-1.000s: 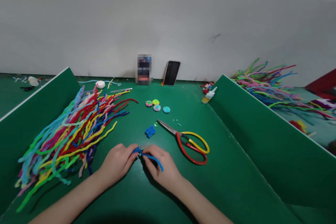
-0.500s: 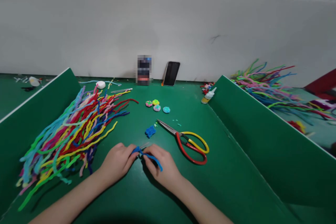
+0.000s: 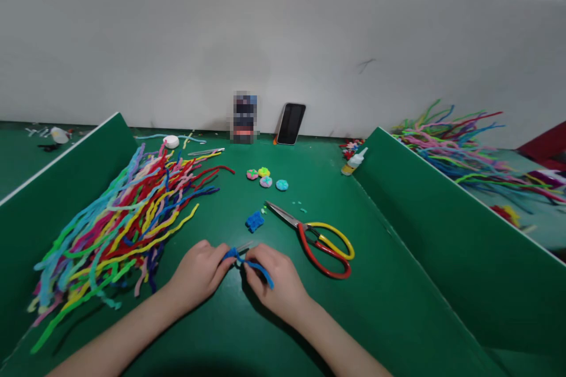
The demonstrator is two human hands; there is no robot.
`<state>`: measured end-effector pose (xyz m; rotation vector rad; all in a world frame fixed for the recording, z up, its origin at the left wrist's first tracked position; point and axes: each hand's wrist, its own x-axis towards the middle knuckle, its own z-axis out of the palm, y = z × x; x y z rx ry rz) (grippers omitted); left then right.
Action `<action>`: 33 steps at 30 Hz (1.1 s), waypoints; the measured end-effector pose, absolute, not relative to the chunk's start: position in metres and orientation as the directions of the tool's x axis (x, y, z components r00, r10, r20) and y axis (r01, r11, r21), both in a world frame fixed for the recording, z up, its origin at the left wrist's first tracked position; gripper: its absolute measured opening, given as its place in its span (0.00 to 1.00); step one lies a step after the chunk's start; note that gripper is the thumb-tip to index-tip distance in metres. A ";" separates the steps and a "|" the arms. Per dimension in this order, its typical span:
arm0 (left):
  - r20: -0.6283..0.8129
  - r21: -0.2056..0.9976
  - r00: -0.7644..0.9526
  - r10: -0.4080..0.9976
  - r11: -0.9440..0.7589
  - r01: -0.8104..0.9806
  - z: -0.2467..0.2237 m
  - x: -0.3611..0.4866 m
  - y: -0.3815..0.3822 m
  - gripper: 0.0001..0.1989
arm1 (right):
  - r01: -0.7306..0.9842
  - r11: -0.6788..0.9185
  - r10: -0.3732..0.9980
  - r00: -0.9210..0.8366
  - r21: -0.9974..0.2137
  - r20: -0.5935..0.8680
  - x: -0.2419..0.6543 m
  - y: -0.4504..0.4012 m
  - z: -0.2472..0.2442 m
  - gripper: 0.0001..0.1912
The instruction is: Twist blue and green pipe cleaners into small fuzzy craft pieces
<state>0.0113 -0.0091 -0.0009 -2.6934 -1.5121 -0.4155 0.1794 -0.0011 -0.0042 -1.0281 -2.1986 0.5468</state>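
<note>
Between my two hands, low in the middle of the view, is a blue fuzzy strip (image 3: 262,271). My left hand (image 3: 202,268) pinches its bunched left part. My right hand (image 3: 275,280) pinches it further right, and its free end hangs over the fingers. A thin metal piece (image 3: 244,245) pokes out behind the fingertips; what it belongs to is hidden. Just beyond my hands lies a small blue fuzzy piece (image 3: 254,221). Scissors (image 3: 305,227) with one red and one yellow handle lie partly open to the right.
Colourful fuzzy strips (image 3: 128,206) are heaped at the left. Several small round pieces (image 3: 265,181) lie beyond the scissors. Tweezers (image 3: 206,152), a white round item (image 3: 171,142), a phone (image 3: 290,123) and a glue bottle (image 3: 354,162) are farther back. Green dividers (image 3: 469,230) flank the table.
The view has shifted slightly. My hands hold the blue strip almost as before, with a slightly wider gap between the fingertips.
</note>
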 end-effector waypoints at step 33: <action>0.167 0.176 0.574 0.802 -0.597 0.783 0.000 0.011 -0.007 0.18 | 0.498 0.579 0.802 -0.490 -0.646 0.341 0.182 0.000 -0.002 0.10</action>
